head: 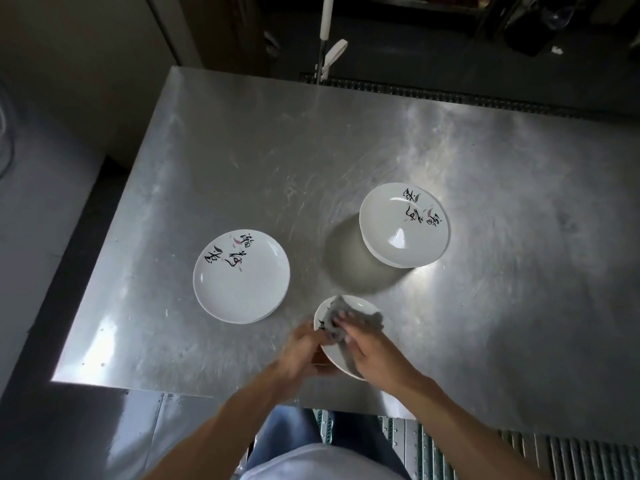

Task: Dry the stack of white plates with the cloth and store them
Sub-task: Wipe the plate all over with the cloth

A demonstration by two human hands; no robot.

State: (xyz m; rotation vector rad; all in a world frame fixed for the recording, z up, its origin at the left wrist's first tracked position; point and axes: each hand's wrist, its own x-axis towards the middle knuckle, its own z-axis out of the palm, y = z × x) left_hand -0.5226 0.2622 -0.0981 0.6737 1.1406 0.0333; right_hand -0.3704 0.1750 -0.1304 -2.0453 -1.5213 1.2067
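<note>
The left hand (304,351) grips the near-left rim of a small white ceramic plate (360,302), held tilted just above the near part of the brushed stainless-steel table (242,150). Motion blur hides how its fingers lie. The right hand (375,356) holds a crumpled grey cloth (370,318) against the plate's face, fingertips (341,318) pressing it down, with a tail of cloth running under the palm.

To dry this plate well, the left hand should probably turn the rim while the cloth sweeps from the centre out and then round the underside (the foot ring tends to hold water). The grip belongs on the rim, clear of the wiped face.

Two stacks of white plates with black brush lettering stand further in. The low left stack (241,277) is near the table's left edge and the taller right stack (404,225) sits in a bright patch. I cannot tell which one is already dried.

The held plate hangs close to the table's near edge, so it is safer to work it inward. Open steel lies between and beyond the stacks. No storage place is in view.
</note>
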